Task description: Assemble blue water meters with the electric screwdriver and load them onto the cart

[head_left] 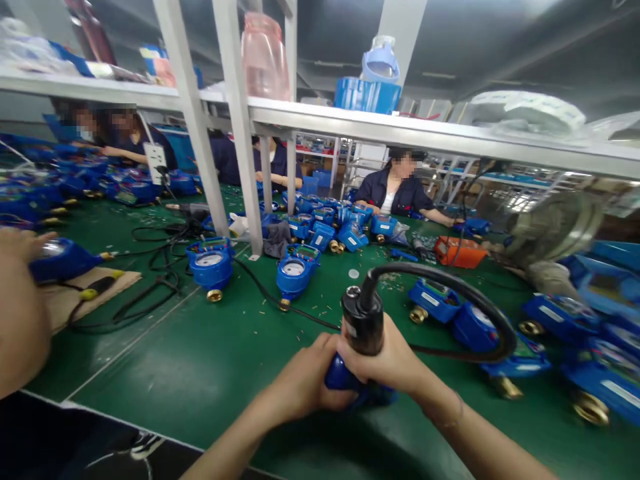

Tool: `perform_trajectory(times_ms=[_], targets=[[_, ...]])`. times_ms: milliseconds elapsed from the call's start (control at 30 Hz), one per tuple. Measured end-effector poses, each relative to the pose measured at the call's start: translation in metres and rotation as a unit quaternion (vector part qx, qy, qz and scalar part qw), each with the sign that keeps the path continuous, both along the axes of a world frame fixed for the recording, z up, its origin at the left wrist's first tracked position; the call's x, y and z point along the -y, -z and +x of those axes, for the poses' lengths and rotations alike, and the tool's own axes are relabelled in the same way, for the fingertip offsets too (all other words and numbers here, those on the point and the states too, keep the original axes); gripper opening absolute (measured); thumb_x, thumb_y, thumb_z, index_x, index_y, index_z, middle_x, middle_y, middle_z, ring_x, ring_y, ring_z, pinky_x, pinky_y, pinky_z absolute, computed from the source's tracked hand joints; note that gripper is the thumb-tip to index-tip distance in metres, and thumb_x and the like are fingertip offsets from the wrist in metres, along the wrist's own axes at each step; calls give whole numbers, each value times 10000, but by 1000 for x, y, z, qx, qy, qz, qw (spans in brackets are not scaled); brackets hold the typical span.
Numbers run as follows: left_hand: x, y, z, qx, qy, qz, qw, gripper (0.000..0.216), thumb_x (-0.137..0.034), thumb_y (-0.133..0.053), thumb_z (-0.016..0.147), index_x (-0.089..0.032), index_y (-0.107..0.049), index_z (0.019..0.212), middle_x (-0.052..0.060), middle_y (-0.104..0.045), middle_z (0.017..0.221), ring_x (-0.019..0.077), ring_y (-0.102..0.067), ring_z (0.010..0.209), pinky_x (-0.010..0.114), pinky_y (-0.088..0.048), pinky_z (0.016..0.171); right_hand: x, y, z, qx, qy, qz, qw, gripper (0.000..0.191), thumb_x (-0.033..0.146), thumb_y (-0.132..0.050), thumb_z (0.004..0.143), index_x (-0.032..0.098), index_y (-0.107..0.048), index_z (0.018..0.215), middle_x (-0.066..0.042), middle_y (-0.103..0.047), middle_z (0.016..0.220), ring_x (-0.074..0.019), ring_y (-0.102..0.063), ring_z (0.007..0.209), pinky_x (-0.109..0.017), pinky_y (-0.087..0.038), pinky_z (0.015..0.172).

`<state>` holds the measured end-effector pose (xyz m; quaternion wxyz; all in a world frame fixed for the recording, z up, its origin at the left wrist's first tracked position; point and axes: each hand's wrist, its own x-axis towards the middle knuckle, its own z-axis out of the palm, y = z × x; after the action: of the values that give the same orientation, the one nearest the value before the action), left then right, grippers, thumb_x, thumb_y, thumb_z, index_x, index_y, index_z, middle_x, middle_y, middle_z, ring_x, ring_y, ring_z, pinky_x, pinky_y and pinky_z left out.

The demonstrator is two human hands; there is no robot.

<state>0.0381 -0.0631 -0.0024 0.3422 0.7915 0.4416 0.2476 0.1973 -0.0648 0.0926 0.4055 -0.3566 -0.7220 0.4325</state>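
Upright in my right hand (397, 357) is a black corded electric screwdriver (364, 325), with my fingers closed around its body. Its thick cable loops off to the right. Below it, my left hand (304, 379) grips a blue water meter (341, 373) on the green bench. Both hands cover most of this meter, and the screwdriver's tip is hidden. Beyond my hands stand a blue meter with a white dial (293, 269) and another similar meter (209, 263), each with a brass fitting towards me.
Several blue meters (555, 313) crowd the right side, near an orange box (459, 252). Small screws lie scattered on the green bench (240, 360). Shelf posts (240, 133) rise ahead. A co-worker's arm (23, 313) is at the left; another person (395, 187) sits opposite.
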Motion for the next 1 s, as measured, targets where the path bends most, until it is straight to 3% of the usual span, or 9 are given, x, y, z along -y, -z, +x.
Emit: perform_trajectory(times_ms=[100,267,367,433,533,633,700,833,1000], targets=[[-2,3,3,13,12,-1,1000,637,-413,-715,687,-205,-530,1260,99,-608,1177,297,-593,1060,420,-463,946,-3,-12,3,-59,-48,-60,995,231,241,-721,743,193,-503,801,75,-497,518,-76,-453,445,-218,-394,465],[-3,-9,-3,-14,15,-10,1000,543,-407,-723,686,-200,-555,1159,78,-642,1111,269,-608,1012,385,-466,911,-21,-67,26,-177,-182,-124,959,186,282,-638,854,202,-490,932,114,-458,460,-46,-378,347,-178,-376,401],[-5,-17,-26,-42,24,-58,997,587,-425,-721,700,-212,-521,1209,44,-668,1064,239,-635,945,335,-492,844,-40,-77,51,-167,-187,-207,946,219,299,-633,854,193,-499,991,92,-502,540,-26,-350,349,-144,-328,356],[-10,-20,-48,-66,30,-74,995,615,-440,-720,708,-225,-496,1239,33,-673,1062,229,-644,928,317,-500,827,-54,-59,68,-137,-134,-280,941,274,338,-669,823,185,-496,970,58,-543,636,-28,-410,398,-135,-334,356],[-13,-22,-79,-103,33,-45,993,613,-478,-699,742,-247,-479,1266,39,-654,1140,233,-633,991,323,-494,877,-77,-2,86,-65,-19,-361,930,357,425,-701,768,177,-464,867,48,-489,671,-51,-490,505,-129,-371,387],[-2,-19,-88,-131,18,18,991,591,-502,-627,815,-263,-446,1325,74,-552,1327,248,-569,1152,363,-452,991,-97,56,94,-11,29,-368,929,379,446,-690,773,183,-424,838,58,-453,635,-59,-485,507,-161,-442,442],[15,-13,-78,-165,-23,101,981,663,-494,-635,811,-232,-412,1378,139,-463,1417,304,-486,1262,440,-412,1044,-108,82,94,29,52,-356,933,352,408,-669,801,191,-409,898,53,-481,632,-83,-524,530,-209,-506,514],[53,6,-30,-273,-106,288,911,827,-313,-779,679,-269,-407,1415,193,-318,1521,461,-225,1402,690,-203,1075,-126,103,93,161,118,-299,933,344,344,-638,828,185,-413,1033,-13,-597,713,-172,-626,661,-327,-556,653],[60,12,7,-303,-177,303,886,512,-96,-636,746,-200,-565,1243,232,-352,1489,487,-231,1390,729,-115,1057,-131,105,90,354,232,-158,892,372,300,-713,741,114,-522,1000,-191,-608,1035,-331,-581,1044,-450,-469,907]])
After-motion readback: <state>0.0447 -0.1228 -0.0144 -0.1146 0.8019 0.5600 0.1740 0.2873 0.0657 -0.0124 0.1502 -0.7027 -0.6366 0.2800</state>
